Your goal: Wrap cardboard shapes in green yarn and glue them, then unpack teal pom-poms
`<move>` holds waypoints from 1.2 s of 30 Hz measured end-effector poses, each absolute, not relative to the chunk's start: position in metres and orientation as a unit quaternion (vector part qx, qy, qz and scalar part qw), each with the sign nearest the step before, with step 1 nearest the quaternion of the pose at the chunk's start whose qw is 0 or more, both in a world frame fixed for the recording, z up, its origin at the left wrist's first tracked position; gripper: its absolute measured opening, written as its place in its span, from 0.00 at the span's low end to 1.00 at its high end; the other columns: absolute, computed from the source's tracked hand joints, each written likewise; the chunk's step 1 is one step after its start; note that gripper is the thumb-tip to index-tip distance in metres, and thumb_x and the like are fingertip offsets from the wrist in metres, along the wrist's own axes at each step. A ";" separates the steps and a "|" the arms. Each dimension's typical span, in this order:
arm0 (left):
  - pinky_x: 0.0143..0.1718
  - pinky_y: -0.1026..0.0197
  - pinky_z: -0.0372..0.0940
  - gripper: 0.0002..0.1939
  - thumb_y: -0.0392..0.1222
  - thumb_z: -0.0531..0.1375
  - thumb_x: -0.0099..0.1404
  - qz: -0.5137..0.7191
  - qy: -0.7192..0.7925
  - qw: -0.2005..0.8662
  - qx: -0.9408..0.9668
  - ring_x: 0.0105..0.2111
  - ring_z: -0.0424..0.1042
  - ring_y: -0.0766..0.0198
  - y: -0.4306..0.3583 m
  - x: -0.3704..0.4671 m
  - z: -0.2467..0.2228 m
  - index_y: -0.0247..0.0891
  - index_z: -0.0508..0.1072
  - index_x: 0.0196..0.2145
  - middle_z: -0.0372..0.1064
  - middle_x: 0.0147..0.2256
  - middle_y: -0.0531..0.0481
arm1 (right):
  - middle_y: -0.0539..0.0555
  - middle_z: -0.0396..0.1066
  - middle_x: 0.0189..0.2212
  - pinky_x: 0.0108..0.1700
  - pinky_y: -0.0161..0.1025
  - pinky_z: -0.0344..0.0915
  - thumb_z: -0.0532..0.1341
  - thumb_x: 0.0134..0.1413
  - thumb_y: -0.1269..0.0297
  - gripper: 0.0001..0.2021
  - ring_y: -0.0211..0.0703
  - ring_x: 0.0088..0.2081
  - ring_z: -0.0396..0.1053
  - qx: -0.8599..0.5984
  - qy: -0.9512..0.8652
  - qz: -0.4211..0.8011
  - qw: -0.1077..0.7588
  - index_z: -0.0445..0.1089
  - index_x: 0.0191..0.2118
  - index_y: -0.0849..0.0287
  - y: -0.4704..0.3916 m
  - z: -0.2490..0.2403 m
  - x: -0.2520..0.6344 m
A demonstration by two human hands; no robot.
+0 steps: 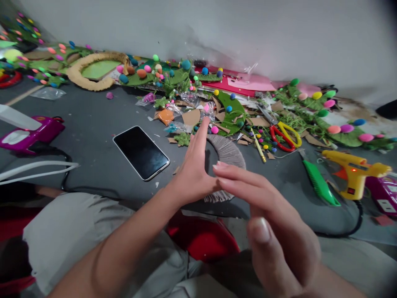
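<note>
Above the table's near edge, my left hand [192, 171] is held edge-on with its fingers stretched out and thumb apart; nothing shows in it. My right hand [276, 215] is closer to the camera, its fingers extended toward the left thumb and its own thumb apart, also holding nothing visible. Behind both hands lies a curved form wrapped in grey yarn [231, 155], partly hidden by them. Whether the left hand touches it I cannot tell. A phone with a dark screen [141, 152] lies to the left of my left hand.
Right of the hands are a green cutter [321, 182], a yellow glue gun [353, 171] with a lit red light, and red-and-yellow scissors [283, 134]. Cardboard scraps, leaves and coloured balls line the wall around a beige ring [76, 76]. A purple power strip [40, 132] sits left.
</note>
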State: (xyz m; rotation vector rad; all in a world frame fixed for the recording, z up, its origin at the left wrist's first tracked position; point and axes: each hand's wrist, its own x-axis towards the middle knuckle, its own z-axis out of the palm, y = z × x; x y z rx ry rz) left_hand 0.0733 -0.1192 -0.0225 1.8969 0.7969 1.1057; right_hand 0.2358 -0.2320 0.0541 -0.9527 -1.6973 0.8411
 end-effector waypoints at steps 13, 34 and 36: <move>0.73 0.32 0.27 0.79 0.74 0.73 0.35 0.463 0.260 0.374 0.760 0.74 0.31 0.34 -0.119 0.076 -0.030 0.55 0.35 0.74 0.27 0.76 0.44 | 0.52 0.81 0.48 0.57 0.44 0.75 0.55 0.71 0.60 0.13 0.43 0.52 0.79 -0.337 -0.305 0.671 0.586 0.78 0.44 0.52 -0.201 0.043 0.223; 0.75 0.36 0.31 0.69 0.61 0.76 0.46 0.458 0.274 0.404 0.743 0.75 0.32 0.40 -0.131 0.076 -0.017 0.54 0.40 0.74 0.30 0.76 0.49 | 0.51 0.78 0.51 0.57 0.35 0.74 0.55 0.72 0.66 0.13 0.40 0.55 0.76 -0.359 -0.343 0.644 0.582 0.78 0.47 0.51 -0.209 0.055 0.229; 0.75 0.37 0.32 0.66 0.60 0.76 0.49 0.461 0.287 0.403 0.737 0.75 0.33 0.41 -0.132 0.077 -0.016 0.53 0.41 0.74 0.32 0.76 0.48 | 0.52 0.78 0.51 0.59 0.37 0.73 0.56 0.70 0.69 0.13 0.41 0.56 0.75 -0.349 -0.337 0.653 0.582 0.79 0.47 0.52 -0.205 0.052 0.232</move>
